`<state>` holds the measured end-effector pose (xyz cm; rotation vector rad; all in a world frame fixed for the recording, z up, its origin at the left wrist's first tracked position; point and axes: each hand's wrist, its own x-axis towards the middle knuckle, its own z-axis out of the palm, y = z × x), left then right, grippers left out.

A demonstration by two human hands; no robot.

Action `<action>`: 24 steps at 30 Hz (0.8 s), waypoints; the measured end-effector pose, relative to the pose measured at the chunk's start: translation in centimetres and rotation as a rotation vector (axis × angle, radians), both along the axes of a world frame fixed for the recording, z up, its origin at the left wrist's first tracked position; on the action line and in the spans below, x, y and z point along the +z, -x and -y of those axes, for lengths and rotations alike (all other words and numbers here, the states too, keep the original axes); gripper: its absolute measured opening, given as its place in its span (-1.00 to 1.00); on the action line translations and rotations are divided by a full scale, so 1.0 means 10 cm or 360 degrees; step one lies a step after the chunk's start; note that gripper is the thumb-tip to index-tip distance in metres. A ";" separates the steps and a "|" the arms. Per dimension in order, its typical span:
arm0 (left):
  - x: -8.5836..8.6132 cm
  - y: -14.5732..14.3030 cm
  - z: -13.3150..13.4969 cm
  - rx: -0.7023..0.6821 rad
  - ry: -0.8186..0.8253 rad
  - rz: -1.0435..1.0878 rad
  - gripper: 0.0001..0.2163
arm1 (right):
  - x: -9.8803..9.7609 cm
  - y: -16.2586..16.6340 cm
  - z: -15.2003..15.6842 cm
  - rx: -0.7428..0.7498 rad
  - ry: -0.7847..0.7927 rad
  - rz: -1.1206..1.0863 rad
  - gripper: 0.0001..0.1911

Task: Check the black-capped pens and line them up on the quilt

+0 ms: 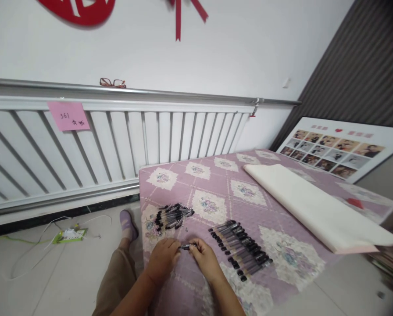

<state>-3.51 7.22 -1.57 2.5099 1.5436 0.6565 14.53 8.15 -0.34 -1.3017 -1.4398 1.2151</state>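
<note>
Between my two hands is a short dark length of a pen, its ends covered by my fingers. My left hand is closed at its left end. The thumb and forefinger of my right hand pinch the other end. Beyond the left hand, a loose heap of black pen parts lies on the cloth, with a tiny piece beside it. To the right of my right hand, several pens with clear barrels and black ends lie side by side in a slanting row.
A pink floral cloth covers the table. A folded cream sheet lies on the right, near a photo board. Behind stands a white radiator with glasses on its pipe. A power strip with cables is on the floor.
</note>
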 end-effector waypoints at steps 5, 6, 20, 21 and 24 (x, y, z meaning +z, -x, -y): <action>-0.05 0.00 -0.01 0.0121 0.0030 0.0013 -0.69 | -0.06 -0.02 0.01 -0.0184 0.0048 -0.0196 -0.73; -0.05 0.00 -0.02 0.0136 0.0043 0.0002 -0.70 | -0.08 -0.02 0.01 -0.0220 0.0062 -0.0238 -0.71; -0.17 0.05 -0.04 0.0078 -0.0144 0.0278 -0.48 | -0.05 -0.23 0.03 -0.0796 0.0045 -0.0656 -0.49; -0.18 0.05 -0.04 0.0075 -0.0140 0.0275 -0.46 | 0.01 -0.32 0.02 -0.0829 0.0031 -0.0618 -0.49; -0.19 0.05 -0.04 0.0068 -0.0119 0.0261 -0.45 | 0.20 -0.68 -0.04 -0.0930 0.0031 -0.0401 -0.55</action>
